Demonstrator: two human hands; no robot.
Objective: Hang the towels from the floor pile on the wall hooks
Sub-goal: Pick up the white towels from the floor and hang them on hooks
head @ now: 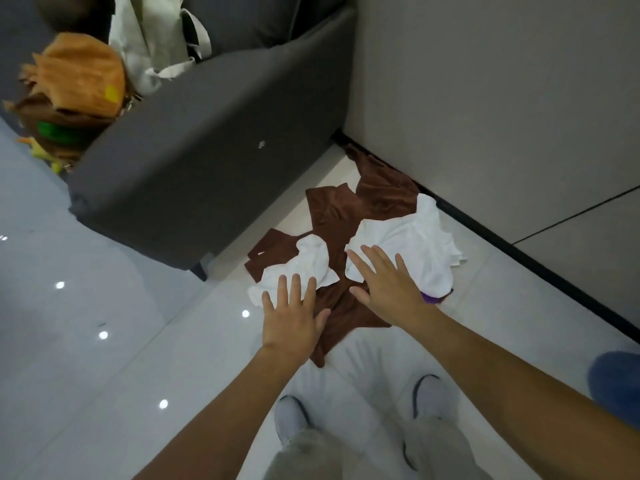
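Over the floor pile of brown towels (pixel 332 216) and white towels (pixel 408 247) by the wall, left hand (pixel 294 320) and right hand (pixel 388 285) reach, fingers spread, holding nothing; a grey sofa (pixel 194 174) stands just left.

- Purple scrap (pixel 431 299) peeks from under the big white towel (pixel 408 247), mostly buried.
- Blue shape (pixel 616 379), sliced by the right edge, unidentifiable.
- Brown towel (pixel 332 209) disappears under the small white towel (pixel 308 261) too.
- Right grip (pixel 388 285): touching cloth or hovering, can't tell.
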